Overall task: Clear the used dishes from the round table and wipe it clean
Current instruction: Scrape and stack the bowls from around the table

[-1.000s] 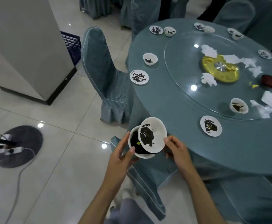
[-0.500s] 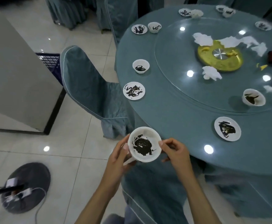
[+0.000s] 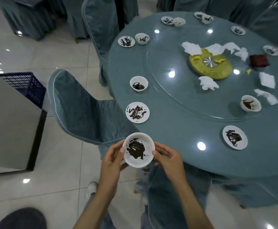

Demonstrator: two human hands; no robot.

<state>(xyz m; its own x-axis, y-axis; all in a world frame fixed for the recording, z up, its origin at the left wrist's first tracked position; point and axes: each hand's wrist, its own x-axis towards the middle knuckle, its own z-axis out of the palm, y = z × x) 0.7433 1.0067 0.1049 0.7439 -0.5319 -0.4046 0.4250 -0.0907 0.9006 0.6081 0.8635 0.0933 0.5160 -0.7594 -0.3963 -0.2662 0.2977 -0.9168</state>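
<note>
I hold a white plate (image 3: 139,149) smeared with dark sauce just off the near-left edge of the round blue table (image 3: 176,129). My left hand (image 3: 113,160) grips its left rim and my right hand (image 3: 167,160) grips its right rim. The bowl seen beneath it earlier is hidden under the plate. On the table lie a dirty plate (image 3: 137,112), a dirty bowl (image 3: 138,83), another plate (image 3: 234,137) and a bowl (image 3: 250,103) on the glass turntable (image 3: 176,96). Several more dirty dishes ring the far edge.
Crumpled white napkins (image 3: 207,83) lie around a gold centre disc (image 3: 210,63), beside a dark red box (image 3: 259,60). Covered chairs stand at left (image 3: 78,106) and under my arms (image 3: 168,195). A blue crate (image 3: 24,85) sits behind a grey cabinet (image 3: 8,121).
The plate was tilted over a bowl; it now sits level on top, hiding the bowl. My view has swung left and lower, so the table appears further right.
</note>
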